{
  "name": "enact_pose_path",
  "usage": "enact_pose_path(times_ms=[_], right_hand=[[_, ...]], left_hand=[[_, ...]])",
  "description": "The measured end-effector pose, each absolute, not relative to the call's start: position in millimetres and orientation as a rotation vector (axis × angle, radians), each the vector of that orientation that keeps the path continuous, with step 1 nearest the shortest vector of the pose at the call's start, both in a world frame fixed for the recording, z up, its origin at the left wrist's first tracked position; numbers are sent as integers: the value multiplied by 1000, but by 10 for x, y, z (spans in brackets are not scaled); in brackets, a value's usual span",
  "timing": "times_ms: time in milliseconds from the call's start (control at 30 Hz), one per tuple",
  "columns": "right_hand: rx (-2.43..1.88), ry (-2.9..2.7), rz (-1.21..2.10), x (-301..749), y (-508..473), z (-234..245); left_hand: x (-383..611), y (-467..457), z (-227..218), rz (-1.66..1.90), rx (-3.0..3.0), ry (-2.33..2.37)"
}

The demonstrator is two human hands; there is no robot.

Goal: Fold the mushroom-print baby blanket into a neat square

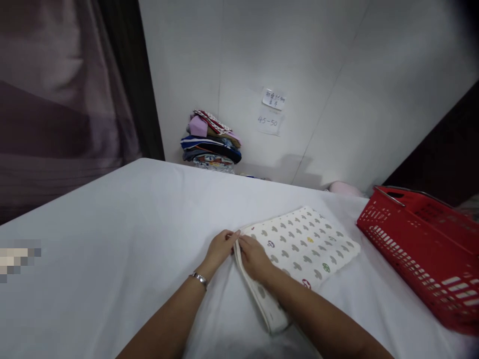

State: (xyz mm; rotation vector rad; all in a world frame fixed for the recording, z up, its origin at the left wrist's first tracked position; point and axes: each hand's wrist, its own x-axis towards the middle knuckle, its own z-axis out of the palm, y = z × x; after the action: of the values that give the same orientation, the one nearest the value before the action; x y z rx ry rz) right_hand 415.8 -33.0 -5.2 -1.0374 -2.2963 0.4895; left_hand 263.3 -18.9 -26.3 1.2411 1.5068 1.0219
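A folded white cloth [299, 239] printed with grey shapes and a few coloured motifs lies on the white-covered table [149, 224]. Its left edge is lifted and folded over, hanging in layers toward me. My left hand [221, 248], with a silver bracelet at the wrist, pinches the far end of that edge. Close beside it, my right hand [254, 257] grips the same edge, fingers curled round the fabric. The right forearm crosses over the near part of the cloth and hides some of it.
A red plastic basket [411, 249] stands at the right edge of the table. Behind the far edge rises a stack of folded clothes [211, 139] against the wall. Two handwritten paper notes [271, 112] are on the wall. A purplish curtain [56, 99] hangs at the left.
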Motion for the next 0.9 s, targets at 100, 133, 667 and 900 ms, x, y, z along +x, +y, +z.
enact_pose_path(times_ms=[100,133,667,900], right_hand=[[-1084,-2302,365,4095,-420,-116],[-1091,-2311,344,4090,-452,-126],[-1397,-2417,320,5010,482,44],[-1511,-2671,394,5081,876,154]], left_hand=[[2619,-137,-323,987,1293,1553],[2615,-120,-330,966,1303,1570],[2733,-216,-91,685,1824,1887],[2729,-212,-164,922,1971,1780]])
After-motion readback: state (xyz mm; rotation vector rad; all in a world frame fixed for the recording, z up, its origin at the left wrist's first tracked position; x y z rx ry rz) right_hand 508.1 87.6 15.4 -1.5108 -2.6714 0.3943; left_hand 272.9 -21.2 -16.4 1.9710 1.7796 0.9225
